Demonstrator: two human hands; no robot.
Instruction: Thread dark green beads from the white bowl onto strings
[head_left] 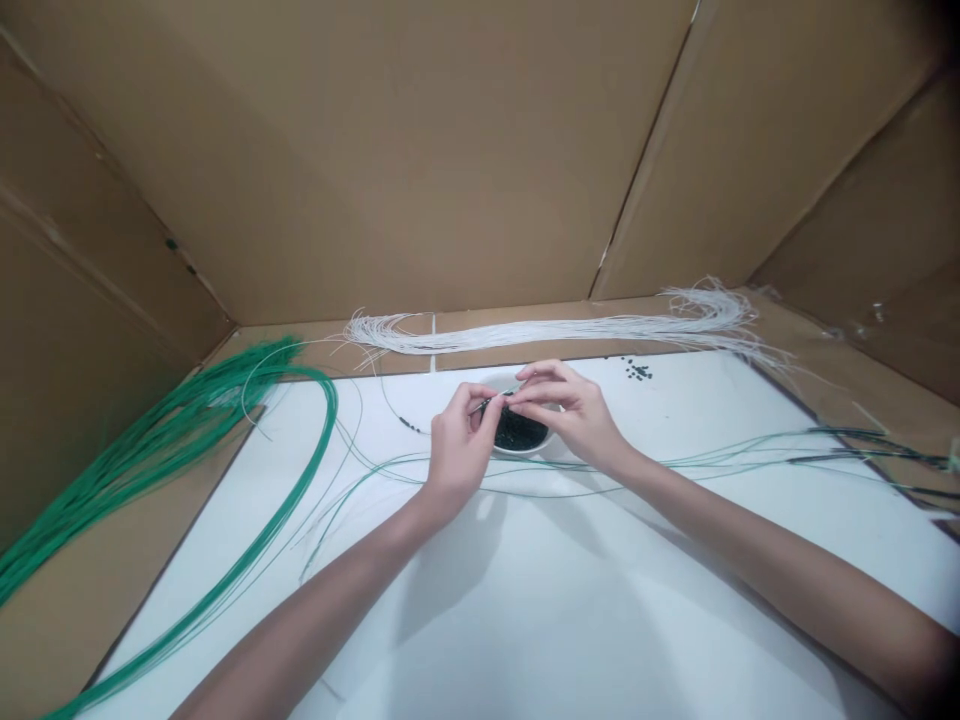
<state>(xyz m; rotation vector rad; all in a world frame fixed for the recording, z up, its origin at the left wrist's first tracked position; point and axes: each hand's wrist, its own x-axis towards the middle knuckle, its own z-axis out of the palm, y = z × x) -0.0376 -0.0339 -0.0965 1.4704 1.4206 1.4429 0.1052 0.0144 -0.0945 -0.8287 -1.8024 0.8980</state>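
My left hand [463, 440] is closed in a pinch on a thin beaded strand [409, 426], which trails out to the left with dark beads on it. Fingertip to fingertip with it, my right hand [571, 408] is also pinched together; what its fingers hold is too small to make out. Just beneath both hands stands a white bowl [517, 451], partly hidden by them. Many small dark green beads [519, 430] fill its inside.
Bundled white strands [540, 332] lie along the back. Green strands [187, 430] spread at the left, one bundle curving forward. Loose beads [639, 370] lie right of the bowl. Several thin green strands [720, 458] with dark ends cross the white table [540, 620]. Cardboard walls [420, 150] surround it.
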